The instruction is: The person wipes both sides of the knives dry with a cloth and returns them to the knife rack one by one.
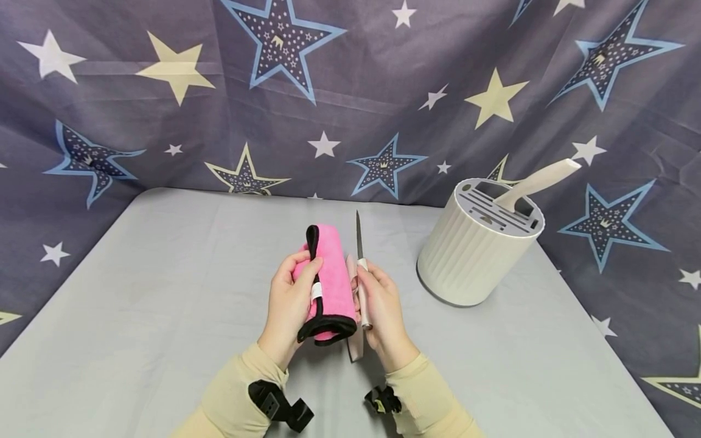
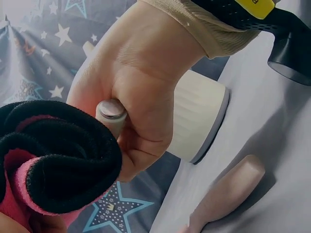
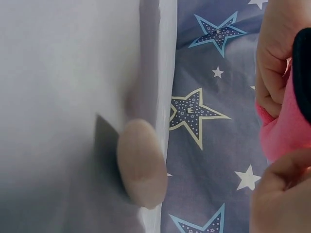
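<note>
My left hand (image 1: 288, 299) grips a rolled pink cloth (image 1: 335, 277) with black edging and a small white tag, thumb on top. Just right of the cloth, my right hand (image 1: 386, 307) holds a slim knife (image 1: 364, 298) by its pale handle; the dark narrow blade points away from me. In the left wrist view, the handle's rounded end pokes out of the right fist, close beside the cloth's rolled edge. Under the hands, a second knife (image 1: 356, 345) with a pinkish-beige handle lies on the table, its middle hidden behind the hand and cloth.
To the right stands a ribbed cream knife block (image 1: 471, 258) with a slotted grey top. One beige-handled knife (image 1: 539, 182) leans out of it. A grey cloth covers the table (image 1: 137, 316); a star-patterned curtain (image 1: 361, 109) hangs along the back and sides.
</note>
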A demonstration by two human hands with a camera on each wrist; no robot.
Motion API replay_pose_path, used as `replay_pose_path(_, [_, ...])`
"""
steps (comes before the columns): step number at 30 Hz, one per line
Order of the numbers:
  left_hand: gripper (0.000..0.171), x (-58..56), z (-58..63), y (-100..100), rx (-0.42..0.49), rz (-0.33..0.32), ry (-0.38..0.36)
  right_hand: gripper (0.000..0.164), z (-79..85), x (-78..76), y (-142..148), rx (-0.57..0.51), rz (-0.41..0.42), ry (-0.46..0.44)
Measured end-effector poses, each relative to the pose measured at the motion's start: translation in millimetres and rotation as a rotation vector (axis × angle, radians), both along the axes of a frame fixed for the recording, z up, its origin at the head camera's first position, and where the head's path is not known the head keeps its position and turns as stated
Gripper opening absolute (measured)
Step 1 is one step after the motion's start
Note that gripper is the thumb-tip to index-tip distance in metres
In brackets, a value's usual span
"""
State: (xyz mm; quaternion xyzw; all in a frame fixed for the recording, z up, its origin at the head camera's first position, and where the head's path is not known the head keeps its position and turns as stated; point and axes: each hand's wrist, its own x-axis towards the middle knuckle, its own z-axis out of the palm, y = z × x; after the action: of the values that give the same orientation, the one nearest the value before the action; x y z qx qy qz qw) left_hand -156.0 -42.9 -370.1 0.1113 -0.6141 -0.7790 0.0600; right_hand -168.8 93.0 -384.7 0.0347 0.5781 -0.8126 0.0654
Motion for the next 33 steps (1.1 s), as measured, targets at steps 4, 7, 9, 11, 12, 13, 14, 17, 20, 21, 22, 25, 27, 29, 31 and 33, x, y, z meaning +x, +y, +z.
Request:
replay_pose_path(4, [0.029, 0.3, -0.9, 1.7, -0.007, -0.001, -0.007, 0.036, 1.8, 0.3, -0.8, 0.008, -0.021, -0.021])
replay_pose_path(7, [0.028, 0.0, -2.1, 3.1, -0.003, -0.001, -0.001, 0.035, 3.1, 0.3, -1.8, 0.016, -0.039, -0.03])
replay_pose_path(9, [0.028, 0.2, -3.2, 3.6, -0.012, -0.002, 0.003, 0.036, 3.7, 0.2, -2.6, 0.02, -0.05, -0.035])
replay_pose_path(11, [0.029, 0.4, -4.4, 4.1, -0.028, -0.005, 0.006, 0.038, 4.0, 0.0, -3.4, 0.023, -0.059, -0.039])
replay_pose_path(12, [0.029, 0.5, -4.7, 4.4, -0.036, -0.007, 0.006, 0.038, 3.9, -0.1, -3.9, 0.025, -0.063, -0.041])
replay_pose_path(13, [0.03, 0.5, -5.1, 4.6, -0.041, -0.011, 0.008, 0.038, 3.9, -0.1, -4.3, 0.024, -0.066, -0.042])
replay_pose_path(14, [0.03, 0.5, -5.1, 5.2, -0.045, -0.014, 0.008, 0.039, 3.8, -0.1, -4.7, 0.023, -0.065, -0.042])
replay_pose_path(17, [0.03, -0.8, -5.6, 5.9, -0.039, -0.024, 0.017, 0.037, 3.0, 0.1, -5.6, 0.029, -0.058, -0.04])
replay_pose_path(20, [0.03, -2.3, -5.6, 6.2, -0.04, -0.031, 0.024, 0.037, 2.5, 0.6, -6.6, 0.043, -0.049, -0.036])
replay_pose_path(21, [0.03, -2.7, -5.8, 6.2, -0.047, -0.031, 0.027, 0.037, 2.4, 0.9, -7.0, 0.053, -0.05, -0.034])
replay_pose_path(22, [0.03, -2.8, -5.8, 6.4, -0.055, -0.031, 0.029, 0.037, 2.4, 1.0, -7.5, 0.062, -0.05, -0.033])
replay_pose_path(25, [0.031, -2.6, -6.7, 7.3, -0.076, -0.036, 0.027, 0.038, 1.5, 1.9, -7.9, 0.078, -0.047, -0.03])
replay_pose_path(27, [0.03, -1.8, -7.7, 8.3, -0.076, -0.041, 0.019, 0.038, 1.0, 2.5, -8.3, 0.069, -0.047, -0.033])
replay_pose_path(29, [0.03, -1.1, -8.6, 8.9, -0.073, -0.048, 0.009, 0.038, 0.4, 2.9, -8.5, 0.048, -0.046, -0.039])
replay_pose_path(31, [0.03, -0.3, -9.3, 9.3, -0.068, -0.053, -0.001, 0.038, 0.2, 3.3, -8.7, 0.026, -0.047, -0.042])
replay_pose_path(33, [0.03, 0.3, -9.6, 9.6, -0.065, -0.058, -0.008, 0.039, 0.3, 3.7, -8.7, 0.008, -0.042, -0.043])
